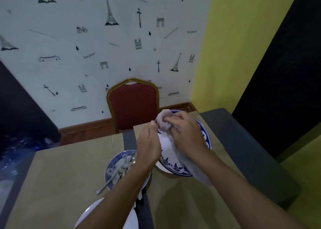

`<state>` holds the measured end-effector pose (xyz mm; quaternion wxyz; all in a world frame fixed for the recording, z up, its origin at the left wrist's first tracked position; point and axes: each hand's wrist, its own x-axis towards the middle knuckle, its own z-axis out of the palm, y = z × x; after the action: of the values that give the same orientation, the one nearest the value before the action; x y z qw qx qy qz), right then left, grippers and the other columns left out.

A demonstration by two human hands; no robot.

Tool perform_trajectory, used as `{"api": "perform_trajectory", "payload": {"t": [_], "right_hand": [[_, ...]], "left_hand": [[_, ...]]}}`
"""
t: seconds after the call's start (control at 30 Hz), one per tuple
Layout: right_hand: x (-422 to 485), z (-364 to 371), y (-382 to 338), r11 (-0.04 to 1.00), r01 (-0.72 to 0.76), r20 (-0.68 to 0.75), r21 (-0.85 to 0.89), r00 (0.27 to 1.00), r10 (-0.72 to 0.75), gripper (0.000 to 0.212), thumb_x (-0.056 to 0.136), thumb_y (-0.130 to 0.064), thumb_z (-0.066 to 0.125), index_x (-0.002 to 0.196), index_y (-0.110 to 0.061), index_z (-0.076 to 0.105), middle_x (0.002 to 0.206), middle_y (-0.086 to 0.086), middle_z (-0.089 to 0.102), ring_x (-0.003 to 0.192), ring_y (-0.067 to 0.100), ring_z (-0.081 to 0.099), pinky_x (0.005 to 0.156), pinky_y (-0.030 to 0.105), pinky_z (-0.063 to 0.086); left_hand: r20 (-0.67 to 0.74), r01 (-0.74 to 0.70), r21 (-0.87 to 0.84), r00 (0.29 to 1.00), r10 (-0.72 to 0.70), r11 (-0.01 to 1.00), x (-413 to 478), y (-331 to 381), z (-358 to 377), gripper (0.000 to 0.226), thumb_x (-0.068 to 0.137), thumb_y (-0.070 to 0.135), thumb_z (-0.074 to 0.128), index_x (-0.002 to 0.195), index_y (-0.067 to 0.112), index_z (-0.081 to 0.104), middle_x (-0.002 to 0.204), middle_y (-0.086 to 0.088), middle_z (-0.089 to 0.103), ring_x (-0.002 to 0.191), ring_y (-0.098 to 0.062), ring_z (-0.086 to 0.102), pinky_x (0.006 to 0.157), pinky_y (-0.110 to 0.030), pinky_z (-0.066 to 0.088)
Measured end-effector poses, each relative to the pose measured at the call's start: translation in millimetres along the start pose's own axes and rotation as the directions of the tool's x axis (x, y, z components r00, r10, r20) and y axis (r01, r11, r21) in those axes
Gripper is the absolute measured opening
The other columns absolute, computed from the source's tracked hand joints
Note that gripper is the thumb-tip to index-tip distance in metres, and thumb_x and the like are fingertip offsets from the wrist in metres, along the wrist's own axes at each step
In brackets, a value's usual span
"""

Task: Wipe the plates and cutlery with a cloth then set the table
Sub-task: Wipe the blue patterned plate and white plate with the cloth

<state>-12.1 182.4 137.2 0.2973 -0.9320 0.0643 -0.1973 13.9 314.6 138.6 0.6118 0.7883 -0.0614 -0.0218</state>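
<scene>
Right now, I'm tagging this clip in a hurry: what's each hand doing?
Left hand: grips the blue-patterned plate by its rim.
Right hand: holds the bunched cloth against that plate.

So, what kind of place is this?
Likely a dining room, home or restaurant: a table with cutlery and a blue plate being wiped with a cloth, a red padded chair, and Paris wallpaper.

Open room left — middle crowded.
Passage lies over the tan placemat (pixel 66 173) at left; the small plate (pixel 111 166) piled with cutlery (pixel 111 181), the white plate (pixel 86 214), the large plate (pixel 175 168) and the red chair (pixel 133 105) beyond stand in the way.
</scene>
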Motion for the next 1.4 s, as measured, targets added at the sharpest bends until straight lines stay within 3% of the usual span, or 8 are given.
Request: {"api": "perform_trajectory", "payload": {"t": [0.2, 0.4, 0.57, 0.77, 0.97, 1.13, 1.3, 1.4], "right_hand": [[2, -11, 12, 0.939, -0.17, -0.048, -0.3, 0.985, 0.163, 0.023, 0.103, -0.02, 0.052, 0.122, -0.026, 0.064, 0.109, 0.0, 0.045, 0.102, 0.023, 0.051, 0.072, 0.035, 0.047], [-35, -7, -12, 0.993, -0.017, 0.163, 0.113, 0.987, -0.002, 0.032, 0.099, -0.023, 0.065, 0.126, -0.038, 0.072, 0.097, -0.016, 0.047, 0.087, 0.004, 0.053, 0.068, 0.01, 0.042], [-34, 0, -8, 0.974, 0.152, 0.158, 0.166, 0.971, -0.179, 0.039, 0.094, -0.025, 0.068, 0.129, -0.042, 0.071, 0.101, -0.01, 0.051, 0.092, 0.008, 0.056, 0.077, 0.027, 0.054], [2, -5, -5, 0.99, -0.002, -0.084, -0.142, 0.996, -0.01, 0.038, 0.103, -0.02, 0.055, 0.137, -0.035, 0.067, 0.102, -0.005, 0.044, 0.091, 0.017, 0.051, 0.066, 0.028, 0.039], [-3, -12, -4, 0.889, -0.276, -0.032, -0.364, 0.958, 0.285, 0.027, 0.103, -0.031, 0.046, 0.126, -0.021, 0.057, 0.124, 0.006, 0.055, 0.106, 0.024, 0.059, 0.083, 0.038, 0.052], [-8, 4, -4, 0.94, -0.307, -0.024, -0.149, 0.952, 0.306, 0.028, 0.102, -0.03, 0.048, 0.124, -0.027, 0.065, 0.115, 0.001, 0.06, 0.097, 0.018, 0.059, 0.08, 0.035, 0.053], [-6, 5, -22, 0.997, -0.066, 0.1, 0.026, 0.993, 0.063, 0.036, 0.103, -0.025, 0.062, 0.139, -0.03, 0.066, 0.118, -0.009, 0.055, 0.11, 0.013, 0.054, 0.088, 0.033, 0.049], [-23, 2, -34, 0.931, -0.107, 0.272, 0.349, 0.962, 0.009, 0.026, 0.096, -0.02, 0.069, 0.117, -0.032, 0.077, 0.103, -0.015, 0.061, 0.097, 0.009, 0.065, 0.083, 0.035, 0.058]], "left_hand": [[-0.068, -0.031, -0.016, 0.997, 0.03, 0.999, 4, 8, -8, 0.048, 0.108, 0.043, 0.03, 0.064, 0.024, 0.033, 0.054, 0.01, 0.041, 0.056, -0.014, 0.04, 0.059, -0.037, 0.032], [-0.091, -0.026, 0.001, 0.996, 0.025, 1.0, 12, -3, -11, 0.049, 0.108, 0.042, 0.031, 0.063, 0.022, 0.034, 0.059, 0.005, 0.039, 0.06, -0.017, 0.038, 0.064, -0.04, 0.032], [-0.046, -0.028, -0.017, 0.999, 0.027, 0.999, 12, -3, -12, 0.051, 0.108, 0.044, 0.031, 0.064, 0.023, 0.049, 0.065, 0.005, 0.055, 0.066, -0.016, 0.053, 0.068, -0.041, 0.043], [-0.03, -0.085, 0.007, 0.996, 0.085, 0.996, 6, 12, -12, 0.048, 0.11, 0.037, 0.032, 0.064, 0.021, 0.035, 0.057, 0.009, 0.04, 0.055, -0.009, 0.037, 0.058, -0.035, 0.029], [-0.097, -0.074, -0.033, 0.993, 0.07, 0.997, 11, 8, -20, 0.046, 0.107, 0.044, 0.031, 0.067, 0.021, 0.031, 0.06, 0.002, 0.038, 0.059, -0.017, 0.036, 0.06, -0.037, 0.029], [-0.047, -0.01, -0.024, 0.999, 0.009, 1.0, 13, -2, -22, 0.048, 0.106, 0.045, 0.031, 0.065, 0.02, 0.034, 0.059, 0.002, 0.044, 0.057, -0.016, 0.04, 0.06, -0.037, 0.031], [0.008, -0.016, 0.006, 1.0, 0.016, 1.0, 15, 0, -22, 0.05, 0.107, 0.042, 0.035, 0.067, 0.012, 0.036, 0.059, 0.004, 0.037, 0.058, -0.015, 0.035, 0.062, -0.035, 0.028], [0.003, -0.011, -0.044, 1.0, 0.012, 0.999, 23, -4, -31, 0.055, 0.103, 0.048, 0.035, 0.066, 0.008, 0.043, 0.061, 0.0, 0.045, 0.062, -0.017, 0.042, 0.063, -0.037, 0.033]]}}
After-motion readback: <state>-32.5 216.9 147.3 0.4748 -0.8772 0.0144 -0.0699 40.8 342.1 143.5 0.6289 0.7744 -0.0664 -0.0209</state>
